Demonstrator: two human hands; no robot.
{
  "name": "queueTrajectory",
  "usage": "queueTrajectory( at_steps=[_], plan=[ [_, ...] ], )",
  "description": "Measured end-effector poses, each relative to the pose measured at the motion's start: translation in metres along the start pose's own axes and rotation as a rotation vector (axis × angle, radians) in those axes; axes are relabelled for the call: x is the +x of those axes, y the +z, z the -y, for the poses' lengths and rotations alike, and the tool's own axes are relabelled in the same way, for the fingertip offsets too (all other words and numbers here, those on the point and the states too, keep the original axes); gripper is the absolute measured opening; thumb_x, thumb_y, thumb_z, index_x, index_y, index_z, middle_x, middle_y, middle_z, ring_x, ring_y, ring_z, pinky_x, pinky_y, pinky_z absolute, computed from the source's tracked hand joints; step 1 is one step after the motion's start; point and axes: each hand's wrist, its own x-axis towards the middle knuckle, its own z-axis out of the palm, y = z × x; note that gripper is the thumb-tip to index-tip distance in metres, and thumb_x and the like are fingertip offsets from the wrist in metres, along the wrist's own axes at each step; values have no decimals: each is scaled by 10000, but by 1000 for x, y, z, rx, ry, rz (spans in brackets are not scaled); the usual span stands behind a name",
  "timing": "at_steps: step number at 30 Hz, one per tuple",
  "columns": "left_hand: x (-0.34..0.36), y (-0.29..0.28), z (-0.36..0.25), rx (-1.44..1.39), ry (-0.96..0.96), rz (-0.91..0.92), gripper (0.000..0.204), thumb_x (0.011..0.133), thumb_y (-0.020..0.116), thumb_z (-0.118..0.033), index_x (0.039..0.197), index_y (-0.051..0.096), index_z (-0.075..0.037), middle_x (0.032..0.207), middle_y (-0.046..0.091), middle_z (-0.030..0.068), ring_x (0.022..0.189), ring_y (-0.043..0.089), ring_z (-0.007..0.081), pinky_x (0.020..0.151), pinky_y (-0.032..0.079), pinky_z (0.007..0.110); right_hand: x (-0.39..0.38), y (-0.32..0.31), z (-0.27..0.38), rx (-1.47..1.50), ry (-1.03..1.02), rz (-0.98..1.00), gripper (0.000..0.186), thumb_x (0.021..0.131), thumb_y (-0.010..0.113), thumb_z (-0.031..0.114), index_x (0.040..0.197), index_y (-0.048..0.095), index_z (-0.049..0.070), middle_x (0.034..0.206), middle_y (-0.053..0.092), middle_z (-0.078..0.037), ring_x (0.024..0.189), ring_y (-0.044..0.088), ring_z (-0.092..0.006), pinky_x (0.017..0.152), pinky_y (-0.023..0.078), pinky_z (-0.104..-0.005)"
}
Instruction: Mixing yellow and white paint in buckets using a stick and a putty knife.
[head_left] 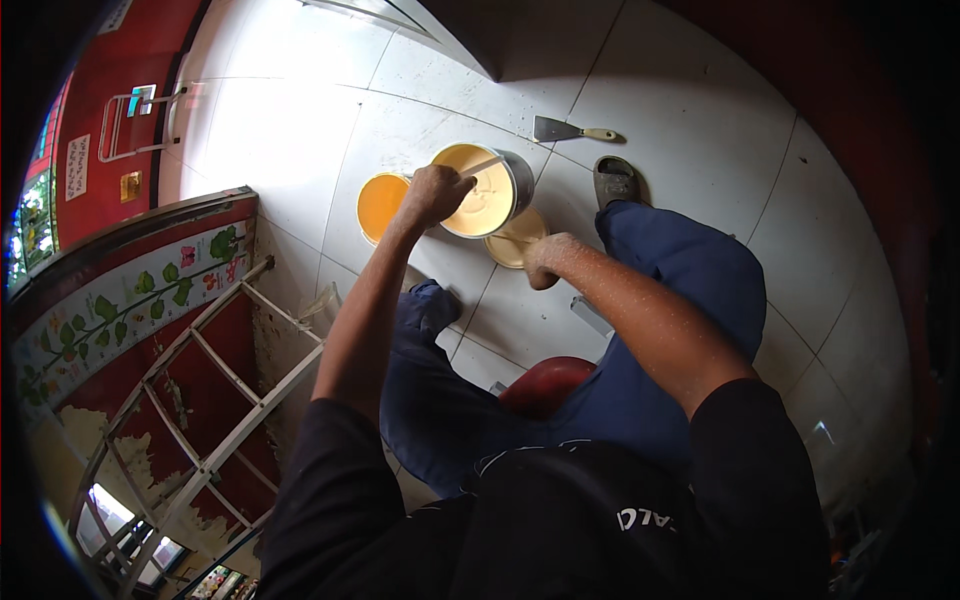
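Between my feet stands a bucket (522, 180) with thick cream-coloured paint (485, 205) inside. My left hand (440, 192) is over its left side, closed around a pale flat stick (483, 166) that reaches across the opening. Closer to me is a round, shallow, cream-coloured piece (505, 250), perhaps a lid or a dish, partly under the bucket's edge. My right hand (545, 262) is at its right side with the fingers curled; what they grip is hidden. Left of the bucket, partly behind my left forearm, is a round orange container or lid (378, 200).
A putty knife (575, 131) with a pale handle lies on the tiled floor (680, 110), beyond my right shoe (616, 182). I sit on a low red stool (548, 385). A white metal rack (235, 435) stands at the left, by a red wall with a leafy border.
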Motion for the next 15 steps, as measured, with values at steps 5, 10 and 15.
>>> queueTrajectory(
  at_steps=[5,10,15],
  plan=[
    [-50,1,5,-641,-254,-183,348,841,576,-299,777,619,40,609,493,25,536,472,119,509,382,268,19,14,-48,265,279,-175,321,762,537,151,1033,655,24,1104,624,-167,1044,596,-284,884,470,-365],
    [-78,-8,-8,-917,-261,-118,292,860,568,-262,847,598,28,627,457,3,550,440,103,528,379,257,67,49,-102,518,473,-578,322,819,505,209,998,646,-18,1027,644,-197,943,636,-298,843,496,-368],
    [-115,-30,-6,-1283,-289,-178,298,846,588,-253,953,601,26,737,487,17,590,438,96,560,403,228,98,42,-93,1344,463,-445,515,925,347,438,1214,505,42,1093,583,-172,910,595,-277,761,489,-425]
  ],
)
